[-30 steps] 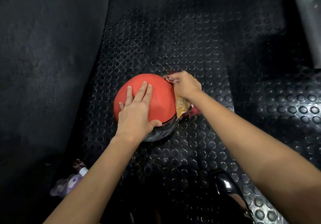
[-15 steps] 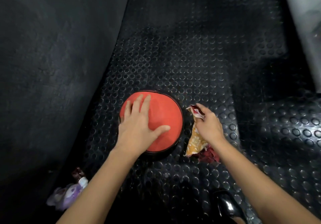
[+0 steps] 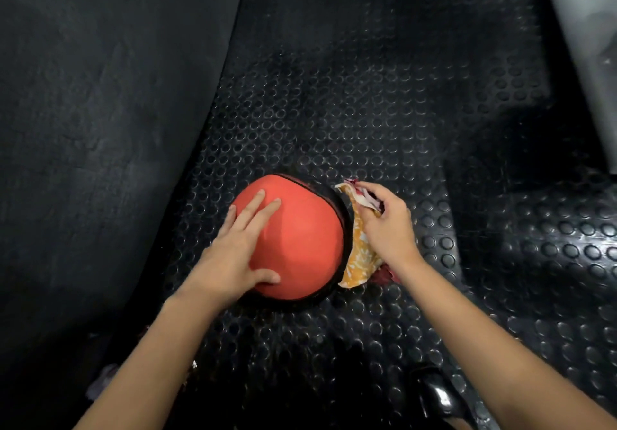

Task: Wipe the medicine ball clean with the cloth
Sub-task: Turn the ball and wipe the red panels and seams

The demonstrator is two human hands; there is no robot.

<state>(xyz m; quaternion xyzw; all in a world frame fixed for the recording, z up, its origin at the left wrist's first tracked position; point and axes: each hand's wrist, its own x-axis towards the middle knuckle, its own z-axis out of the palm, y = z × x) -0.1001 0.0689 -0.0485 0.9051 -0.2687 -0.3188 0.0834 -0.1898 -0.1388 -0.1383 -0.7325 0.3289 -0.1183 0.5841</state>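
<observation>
Ball sat on the studded floor mat, left hand spread flat on top to stop it rolling. Right hand pinched the cloth against its right side, likely for wiping there.

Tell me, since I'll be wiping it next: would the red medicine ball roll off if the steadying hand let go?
Probably a little. The medicine ball is round and sits on a studded rubber floor, whose grip likely slows it. The left hand lies flat on it, suggesting it needs steadying against the cloth.
</observation>
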